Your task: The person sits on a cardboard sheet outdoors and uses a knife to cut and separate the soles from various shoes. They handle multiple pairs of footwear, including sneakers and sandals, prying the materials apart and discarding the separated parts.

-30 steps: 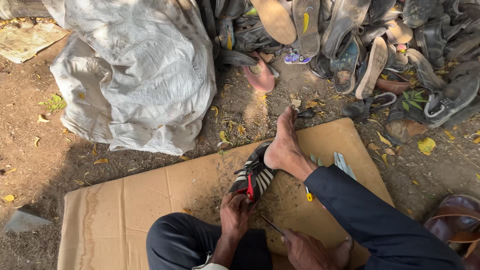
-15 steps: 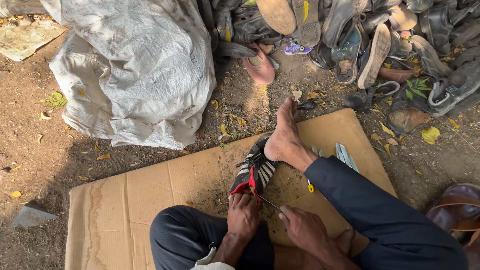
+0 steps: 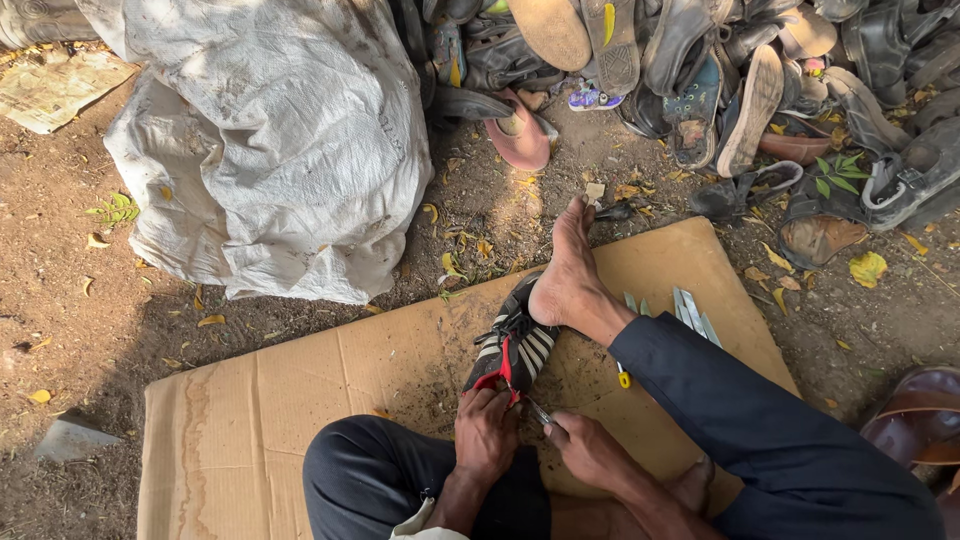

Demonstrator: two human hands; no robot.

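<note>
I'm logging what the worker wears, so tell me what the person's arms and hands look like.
Both the left hand and the right hand are bare, with no gloves, rings or watch in view. The forearms are uncovered too. A pale rolled sleeve cuff shows at the bottom edge by the left arm.

Shoe: black with white stripes, red inside at opening. Cardboard sheet: plain light brown, darker stain lines near left end. Sack: off-white woven, grey dirty patches. Trousers: dark navy, no pattern. Small tool handle on cardboard: yellow. Ground: reddish brown, few yellow dry leaves. Shoe pile: mostly grey, black and brown; one pink sole, one teal insole with spots.
</note>
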